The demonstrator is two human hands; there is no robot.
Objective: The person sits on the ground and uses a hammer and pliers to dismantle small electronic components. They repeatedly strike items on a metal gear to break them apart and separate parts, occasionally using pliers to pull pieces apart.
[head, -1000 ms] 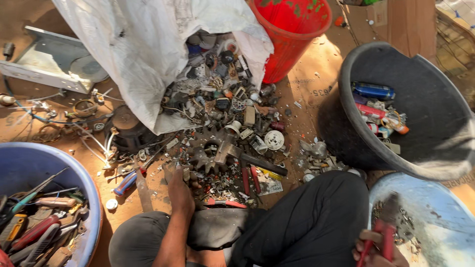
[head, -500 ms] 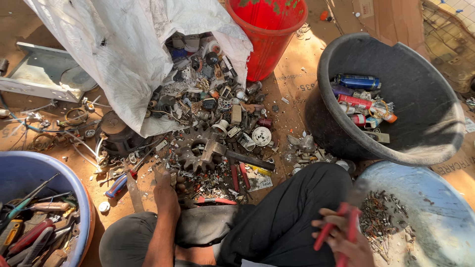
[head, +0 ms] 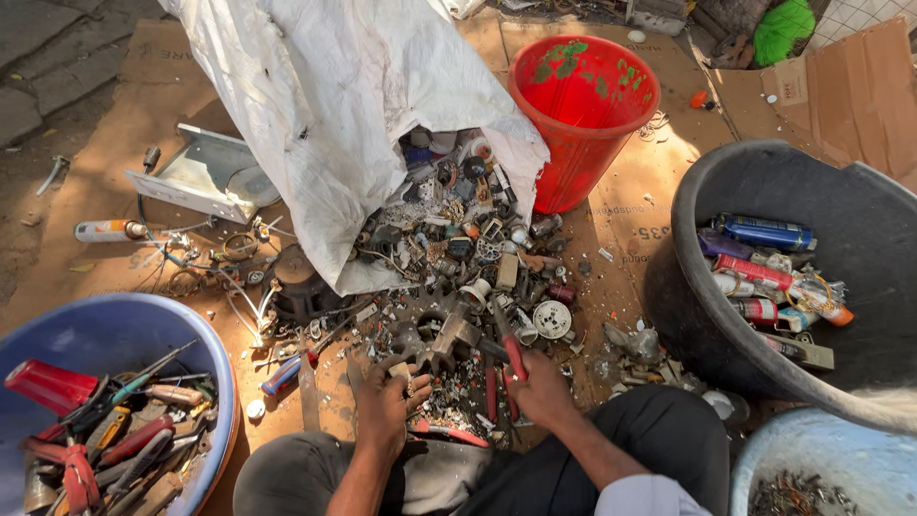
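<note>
- A small pale scrap piece (head: 399, 372) is being pinched in the fingers of the left hand (head: 387, 397), at the near edge of the scrap pile (head: 458, 287).
- Red-handled pliers (head: 511, 352) are being gripped by the right hand (head: 541, 390), with the metal tip pointing away into the pile.
- A torn white woven sack (head: 334, 115) is lying beyond both hands, with dull metal parts, rings and wires spilling from its mouth.
- A glossy red plastic bucket (head: 583, 124) is standing beyond the right hand, flecked with green.
- A black tub (head: 860, 239), to the right of the right hand, is being filled with blue and red cylindrical spray cans (head: 764, 258) bearing printed labels.
- A blue basin (head: 115, 334), left of the left hand, is holding red-handled tools.
- Flattened brown cardboard (head: 95, 191) is being used as the floor covering.
</note>
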